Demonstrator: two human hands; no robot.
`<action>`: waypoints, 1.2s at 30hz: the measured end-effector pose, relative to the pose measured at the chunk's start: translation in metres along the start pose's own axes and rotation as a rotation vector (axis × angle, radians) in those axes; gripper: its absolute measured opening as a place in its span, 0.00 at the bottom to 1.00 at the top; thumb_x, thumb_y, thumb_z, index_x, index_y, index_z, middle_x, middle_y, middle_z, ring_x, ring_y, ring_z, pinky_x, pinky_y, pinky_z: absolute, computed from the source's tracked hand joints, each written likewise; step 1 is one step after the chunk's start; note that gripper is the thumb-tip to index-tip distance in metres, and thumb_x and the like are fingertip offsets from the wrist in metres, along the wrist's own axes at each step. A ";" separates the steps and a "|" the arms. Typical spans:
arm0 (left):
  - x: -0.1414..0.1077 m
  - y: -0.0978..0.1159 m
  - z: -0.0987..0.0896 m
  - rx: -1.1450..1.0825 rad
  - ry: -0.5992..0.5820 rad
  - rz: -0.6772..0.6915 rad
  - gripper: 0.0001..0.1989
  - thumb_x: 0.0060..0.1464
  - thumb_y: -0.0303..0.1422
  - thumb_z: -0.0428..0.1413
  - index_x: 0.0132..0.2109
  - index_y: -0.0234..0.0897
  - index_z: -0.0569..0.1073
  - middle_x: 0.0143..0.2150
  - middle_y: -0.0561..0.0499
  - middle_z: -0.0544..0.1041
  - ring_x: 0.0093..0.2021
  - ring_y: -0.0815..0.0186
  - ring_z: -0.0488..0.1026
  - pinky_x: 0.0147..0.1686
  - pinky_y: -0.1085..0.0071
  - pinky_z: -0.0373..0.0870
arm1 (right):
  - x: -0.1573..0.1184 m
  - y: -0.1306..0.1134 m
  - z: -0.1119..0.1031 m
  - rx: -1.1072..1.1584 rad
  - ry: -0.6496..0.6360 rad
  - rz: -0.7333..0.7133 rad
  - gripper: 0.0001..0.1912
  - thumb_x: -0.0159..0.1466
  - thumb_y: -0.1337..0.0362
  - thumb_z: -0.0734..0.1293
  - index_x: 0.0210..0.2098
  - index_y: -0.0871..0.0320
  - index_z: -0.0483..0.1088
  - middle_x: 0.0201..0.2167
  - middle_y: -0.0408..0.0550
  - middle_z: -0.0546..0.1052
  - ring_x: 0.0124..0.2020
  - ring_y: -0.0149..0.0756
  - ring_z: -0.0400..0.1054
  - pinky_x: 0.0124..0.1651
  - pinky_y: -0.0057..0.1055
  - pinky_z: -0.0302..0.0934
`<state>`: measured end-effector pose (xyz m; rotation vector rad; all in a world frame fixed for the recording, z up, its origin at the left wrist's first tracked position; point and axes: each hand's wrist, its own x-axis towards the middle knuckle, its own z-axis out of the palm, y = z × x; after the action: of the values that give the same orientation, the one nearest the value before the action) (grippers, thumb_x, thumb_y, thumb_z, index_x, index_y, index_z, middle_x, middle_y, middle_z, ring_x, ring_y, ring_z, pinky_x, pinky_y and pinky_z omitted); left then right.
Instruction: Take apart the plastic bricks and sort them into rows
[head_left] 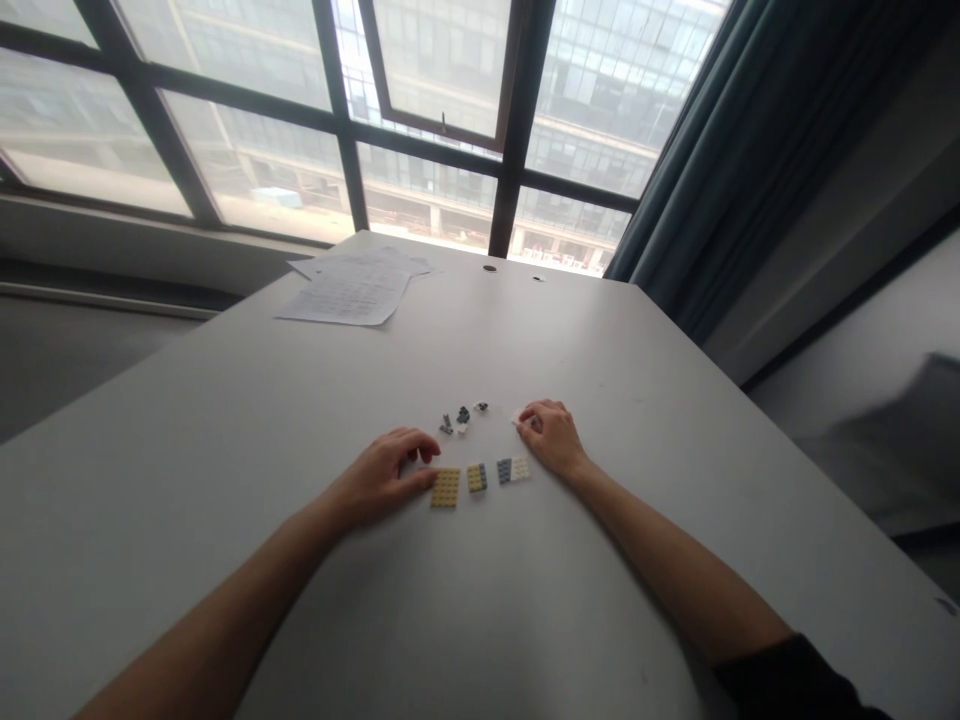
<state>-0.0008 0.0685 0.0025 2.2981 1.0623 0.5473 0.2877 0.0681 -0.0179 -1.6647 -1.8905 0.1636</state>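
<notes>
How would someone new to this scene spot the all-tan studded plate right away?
On the white table, look between the two hands for the near row of three small studded pieces. Take the leftmost, the tan plate, by the left hand's thumb. It is tan throughout, while the middle piece is tan and grey and the right-hand piece grey and whitish.

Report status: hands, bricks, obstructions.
Left hand open by tan plate. Right hand at white piece, grip unclear. Two-tone plates between them. Papers far left, not in the way.
</notes>
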 end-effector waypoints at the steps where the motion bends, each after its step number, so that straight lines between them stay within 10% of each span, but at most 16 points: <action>1: 0.000 0.000 0.000 0.004 -0.004 0.003 0.12 0.52 0.38 0.52 0.41 0.37 0.72 0.36 0.50 0.71 0.36 0.64 0.67 0.35 0.70 0.63 | 0.001 0.001 0.001 0.002 -0.004 0.014 0.04 0.59 0.66 0.67 0.33 0.56 0.74 0.37 0.48 0.75 0.42 0.39 0.64 0.50 0.38 0.57; 19: 0.000 -0.002 0.001 0.022 -0.014 0.002 0.13 0.53 0.39 0.52 0.42 0.37 0.71 0.36 0.51 0.70 0.35 0.65 0.66 0.35 0.71 0.63 | -0.044 -0.001 -0.030 -0.005 -0.085 0.030 0.10 0.58 0.69 0.64 0.40 0.58 0.72 0.38 0.48 0.73 0.34 0.33 0.65 0.43 0.32 0.61; 28: 0.001 -0.005 0.001 0.038 -0.011 0.008 0.12 0.53 0.38 0.52 0.42 0.37 0.71 0.36 0.51 0.70 0.35 0.65 0.66 0.35 0.71 0.62 | -0.048 0.016 -0.056 0.231 -0.413 -0.047 0.27 0.54 0.64 0.72 0.54 0.54 0.68 0.48 0.49 0.69 0.33 0.30 0.64 0.39 0.29 0.63; 36: 0.000 -0.002 0.000 0.034 -0.005 -0.009 0.12 0.53 0.38 0.52 0.42 0.37 0.72 0.35 0.51 0.70 0.34 0.65 0.66 0.35 0.71 0.62 | -0.037 0.026 -0.060 0.201 -0.464 -0.114 0.16 0.59 0.67 0.67 0.47 0.53 0.74 0.43 0.49 0.70 0.32 0.29 0.64 0.38 0.28 0.62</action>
<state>-0.0017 0.0699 0.0012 2.3217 1.0871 0.5227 0.3418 0.0218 0.0048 -1.4645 -2.2095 0.7226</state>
